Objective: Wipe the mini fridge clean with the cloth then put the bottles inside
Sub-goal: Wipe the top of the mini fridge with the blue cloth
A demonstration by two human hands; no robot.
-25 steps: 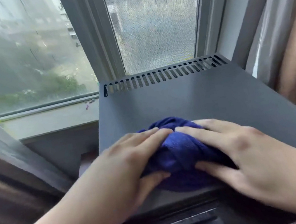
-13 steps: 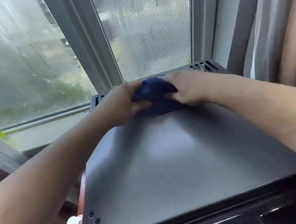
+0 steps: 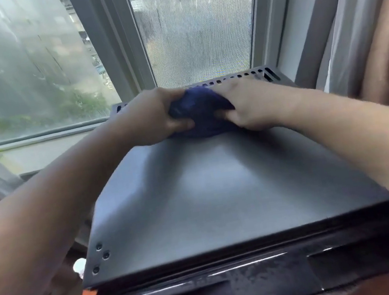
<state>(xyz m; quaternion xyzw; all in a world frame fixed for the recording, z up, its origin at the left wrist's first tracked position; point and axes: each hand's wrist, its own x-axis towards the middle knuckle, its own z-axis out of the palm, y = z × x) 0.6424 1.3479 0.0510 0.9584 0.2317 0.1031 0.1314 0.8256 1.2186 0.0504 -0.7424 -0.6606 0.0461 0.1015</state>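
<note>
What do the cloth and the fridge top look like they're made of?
The cloth looks like soft dark blue fabric, perhaps knit; it bunches into folds. The fridge top looks like matte grey painted sheet metal, given its punched vent slots.

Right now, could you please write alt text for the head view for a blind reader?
The left hand and right hand grip a bunched blue cloth at the back of a grey mini fridge top, beside its vent slots. A window stands behind, a curtain to the right.

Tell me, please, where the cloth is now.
Head view: the cloth lies bunched on the mini fridge, at its far edge by the window, gripped between left hand and right hand.
</note>
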